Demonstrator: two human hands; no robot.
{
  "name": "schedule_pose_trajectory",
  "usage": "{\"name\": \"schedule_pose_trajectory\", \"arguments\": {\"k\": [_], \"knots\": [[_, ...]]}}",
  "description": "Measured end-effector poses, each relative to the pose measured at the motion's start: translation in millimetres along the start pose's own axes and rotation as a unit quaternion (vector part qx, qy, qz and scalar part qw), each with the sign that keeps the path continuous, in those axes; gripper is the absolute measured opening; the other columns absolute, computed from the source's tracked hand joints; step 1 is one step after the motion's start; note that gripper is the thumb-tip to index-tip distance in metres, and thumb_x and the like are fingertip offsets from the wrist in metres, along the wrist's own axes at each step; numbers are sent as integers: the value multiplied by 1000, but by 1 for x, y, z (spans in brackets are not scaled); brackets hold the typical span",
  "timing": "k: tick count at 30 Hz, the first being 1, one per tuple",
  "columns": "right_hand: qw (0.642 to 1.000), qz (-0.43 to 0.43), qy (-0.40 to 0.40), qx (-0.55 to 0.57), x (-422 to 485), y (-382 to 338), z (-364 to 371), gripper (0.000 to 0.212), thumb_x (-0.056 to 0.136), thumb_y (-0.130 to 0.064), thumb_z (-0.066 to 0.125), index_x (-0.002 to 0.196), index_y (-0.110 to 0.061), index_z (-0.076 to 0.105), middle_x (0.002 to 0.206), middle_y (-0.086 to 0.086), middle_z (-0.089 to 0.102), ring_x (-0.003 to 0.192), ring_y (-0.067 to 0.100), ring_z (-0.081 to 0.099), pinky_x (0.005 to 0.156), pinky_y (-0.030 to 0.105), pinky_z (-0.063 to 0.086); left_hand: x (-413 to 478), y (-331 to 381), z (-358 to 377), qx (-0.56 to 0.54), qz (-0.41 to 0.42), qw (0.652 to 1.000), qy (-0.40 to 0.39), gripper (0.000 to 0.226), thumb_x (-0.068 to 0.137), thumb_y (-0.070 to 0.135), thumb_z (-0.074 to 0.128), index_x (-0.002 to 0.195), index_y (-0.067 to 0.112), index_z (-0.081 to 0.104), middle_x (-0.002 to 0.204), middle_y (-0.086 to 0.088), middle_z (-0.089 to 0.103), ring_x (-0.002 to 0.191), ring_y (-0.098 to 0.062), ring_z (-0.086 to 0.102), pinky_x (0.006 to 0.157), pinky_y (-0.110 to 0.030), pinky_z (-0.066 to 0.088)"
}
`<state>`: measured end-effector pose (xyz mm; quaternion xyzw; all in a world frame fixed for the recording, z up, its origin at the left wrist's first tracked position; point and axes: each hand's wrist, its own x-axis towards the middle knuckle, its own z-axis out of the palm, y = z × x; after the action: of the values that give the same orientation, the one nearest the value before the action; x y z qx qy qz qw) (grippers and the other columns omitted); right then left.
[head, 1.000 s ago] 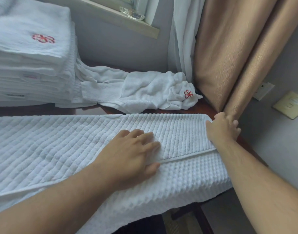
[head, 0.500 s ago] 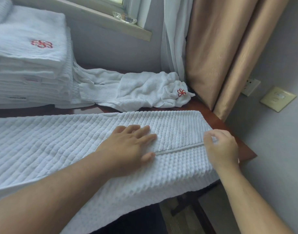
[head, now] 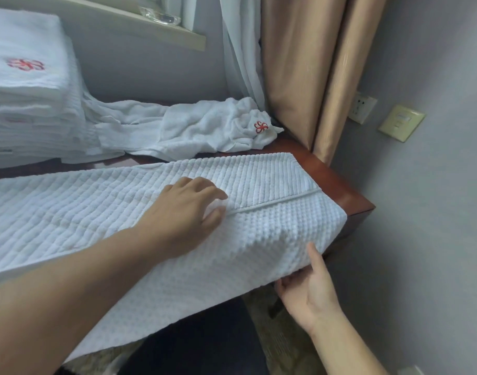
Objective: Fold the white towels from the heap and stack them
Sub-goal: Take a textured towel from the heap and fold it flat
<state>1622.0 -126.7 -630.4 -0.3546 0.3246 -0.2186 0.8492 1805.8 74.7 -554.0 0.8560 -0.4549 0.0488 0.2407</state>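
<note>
Two hands work one waffle towel (head: 272, 228) that spans the table (head: 348, 196) and hangs over its near edge. The right hand (head: 307, 290) pinches the hanging edge near the corner, thumb on top, fingers beneath. The left hand (head: 183, 212) rests beside the folded hem, fingers bent; whether it pinches cloth is unclear.

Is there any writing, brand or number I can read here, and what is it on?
No words or numbers can be read.
Top of the folded stack: red embroidered emblem, no letters.
Crumpled towel: the same red emblem.
Tag on the stack's side: too blurred to read.
</note>
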Motion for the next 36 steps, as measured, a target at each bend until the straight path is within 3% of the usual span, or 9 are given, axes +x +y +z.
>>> {"name": "schedule_pose_trajectory", "arguments": {"k": [3,10,14,17,21,23,26,30,36], "knots": [[998,-27,-30,38,-4,0,0,49,90,-46,66,132,-21,66,131,12,68,116,31,68,84,44,59,-7,13,2,-17,12,1000,7,46,96,58,27,127,41,56,130,17,53,119,-9,42,100,-36,38],[993,-60,-59,79,-19,-18,4,41,85,-48,64,109,-19,79,124,13,72,107,33,71,77,47,60,-19,53,8,-86,22,994,-70,21,97,50,49,110,41,63,103,23,54,82,6,52,72,-20,43],[987,-85,-97,93,-22,-37,24,43,83,-41,66,113,-13,77,125,17,70,113,38,69,88,53,57,-24,77,3,-129,21,985,-110,47,89,75,36,100,35,59,100,17,55,83,3,54,75,-26,49],[981,-129,-103,101,-18,-52,42,35,87,-40,66,98,-11,81,109,10,73,104,25,71,99,40,50,-29,85,-2,-138,16,981,-137,59,75,89,35,106,41,50,104,20,50,88,4,51,75,-24,45],[972,-179,-104,115,-11,-70,63,30,95,-31,64,75,-16,82,88,3,75,79,14,74,68,24,58,-30,88,-14,-124,27,981,-144,40,79,70,55,104,42,42,105,20,51,85,3,52,70,-22,42],[972,-188,-94,106,-8,-76,70,34,96,-29,63,73,-15,82,89,3,77,80,14,75,66,24,58,-27,85,-21,-122,18,981,-146,23,87,52,60,92,43,40,96,19,53,78,1,53,64,-20,39],[975,-191,-74,80,-5,-82,77,32,96,-27,63,72,-15,82,88,5,77,80,15,76,64,26,58,-21,75,-29,-115,-20,983,-140,26,94,42,58,75,36,41,80,18,53,68,-1,52,58,-22,35],[978,-205,-32,16,-4,-94,80,19,96,-29,65,94,-11,71,92,10,77,81,21,76,61,29,58,-13,62,-36,-106,-80,984,-114,32,102,40,50,72,29,48,71,9,56,61,-8,52,56,-27,36],[939,-293,101,-148,11,-107,75,24,81,-47,67,89,-25,70,81,-8,73,68,8,71,53,26,52,-2,56,-43,-58,-103,992,-38,37,105,41,42,70,28,42,69,7,53,59,-10,49,52,-30,30]]}}
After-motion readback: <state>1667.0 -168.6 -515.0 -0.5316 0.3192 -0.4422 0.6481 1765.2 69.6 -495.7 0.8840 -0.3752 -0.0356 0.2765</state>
